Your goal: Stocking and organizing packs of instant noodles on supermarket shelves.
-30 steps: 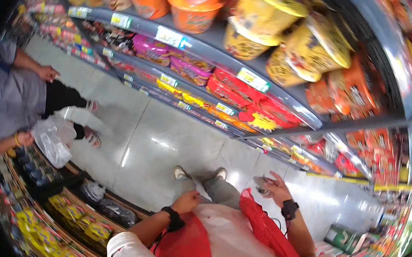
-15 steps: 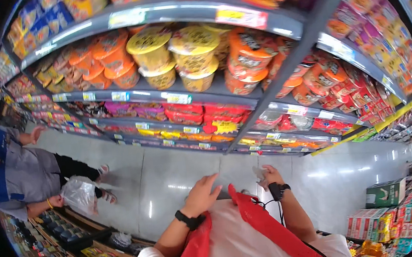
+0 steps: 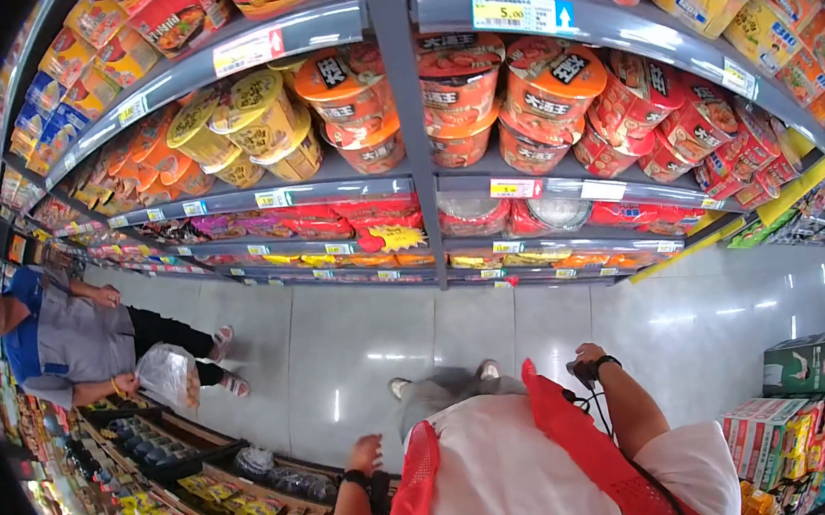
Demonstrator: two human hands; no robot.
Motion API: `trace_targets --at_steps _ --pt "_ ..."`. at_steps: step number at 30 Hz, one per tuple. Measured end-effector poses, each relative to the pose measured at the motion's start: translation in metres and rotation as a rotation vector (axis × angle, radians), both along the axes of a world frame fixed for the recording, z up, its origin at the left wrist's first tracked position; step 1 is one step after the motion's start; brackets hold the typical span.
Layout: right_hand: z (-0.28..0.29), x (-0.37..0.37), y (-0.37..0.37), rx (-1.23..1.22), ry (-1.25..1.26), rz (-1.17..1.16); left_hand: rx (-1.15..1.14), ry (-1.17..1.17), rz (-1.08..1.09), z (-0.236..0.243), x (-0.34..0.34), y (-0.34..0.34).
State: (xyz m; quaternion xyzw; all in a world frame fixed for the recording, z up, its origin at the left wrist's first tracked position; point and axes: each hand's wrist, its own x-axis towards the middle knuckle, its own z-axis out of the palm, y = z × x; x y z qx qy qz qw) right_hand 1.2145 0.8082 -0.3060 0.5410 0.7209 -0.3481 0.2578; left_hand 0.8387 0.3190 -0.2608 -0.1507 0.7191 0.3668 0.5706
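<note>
A: Head view: what's around the person?

B: A grey shelf unit (image 3: 415,187) fills the upper half. Orange and red noodle bowls (image 3: 479,120) sit on the middle shelf, yellow bowls (image 3: 248,124) to their left, flat red packets (image 3: 328,221) on the shelf below. Yellow price tags run along the shelf edges. A grey tiled floor (image 3: 360,333) lies between the shelves and the body.

A: Anyone else?

B: 1 other person (image 3: 69,339) at the left edge, in a grey and blue top, with a clear plastic bag (image 3: 169,376) at one hand. They stand well apart from the wearer, beside low racks of goods (image 3: 152,456). At the right sit a green carton (image 3: 806,365) and stacked boxes (image 3: 772,426).

A: What blocks the view?

B: The wearer's own white shirt and red vest (image 3: 563,443) cover the lower middle. 2 shoes (image 3: 446,380) show just past the grey trousers.

A: And the hands?

B: The left hand (image 3: 365,454) hangs low by the left hip, near the low racks, a dark band at the wrist. Its fingers look loosely curled with nothing between them. The right hand (image 3: 584,362) is raised at the right side, elbow bent, a dark watch on the wrist. It seems closed around a small dark thing (image 3: 578,373), but it is too small to name, and I cannot tell how firmly the fingers pinch it
</note>
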Motion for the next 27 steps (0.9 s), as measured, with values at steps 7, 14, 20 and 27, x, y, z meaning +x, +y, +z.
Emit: trace_targets --at_steps 7,14,20,27 --pt "0.034 0.026 -0.042 -0.166 0.057 0.351 0.288 0.245 -0.398 -0.058 0.126 -0.054" --pt "0.01 0.032 -0.069 0.014 0.256 0.899 0.209 0.104 -0.418 0.031 0.111 -0.021" --pt "0.09 0.0 -0.109 -0.072 0.091 0.035 0.373 0.053 -0.319 0.045 0.122 -0.021" --pt "0.077 0.053 -0.122 -0.069 0.221 0.002 0.724 -0.025 -0.038 -0.002 0.168 -0.015"
